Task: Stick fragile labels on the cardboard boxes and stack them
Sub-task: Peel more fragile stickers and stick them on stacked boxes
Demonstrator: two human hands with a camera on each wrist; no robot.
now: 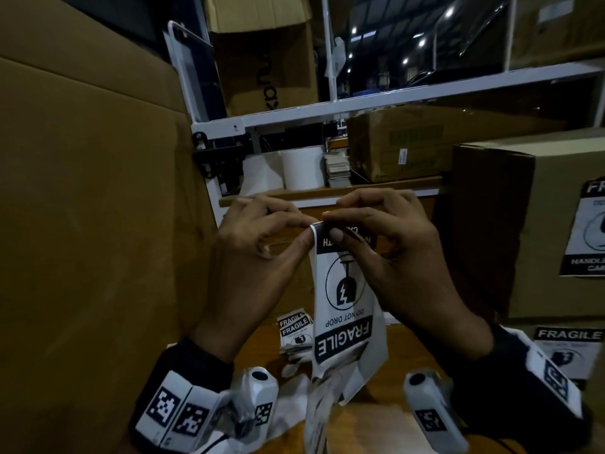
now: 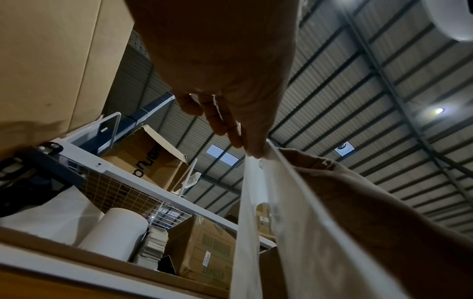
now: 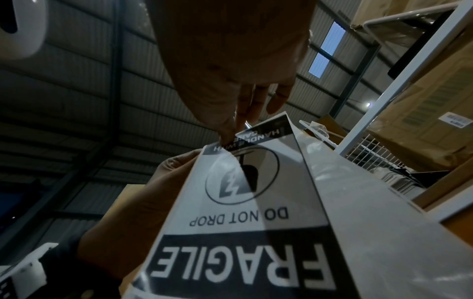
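Both hands, left hand (image 1: 258,257) and right hand (image 1: 389,253), pinching an upside-down fragile label (image 1: 343,309) by its top edge above the tabletop (image 1: 406,355).

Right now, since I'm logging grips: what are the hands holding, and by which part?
Both hands pinch one black-and-white FRAGILE paper label at its top edge: the left hand at the corner, the right hand beside it. It hangs upside down.

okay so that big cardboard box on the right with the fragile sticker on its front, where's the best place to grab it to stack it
Probably by its two side faces, one hand from each side, low down. The cardboard box is tall and flat-walled with no handles visible, and its front carries a stuck fragile label, so keep the fingers off that face. Its right side is out of view.
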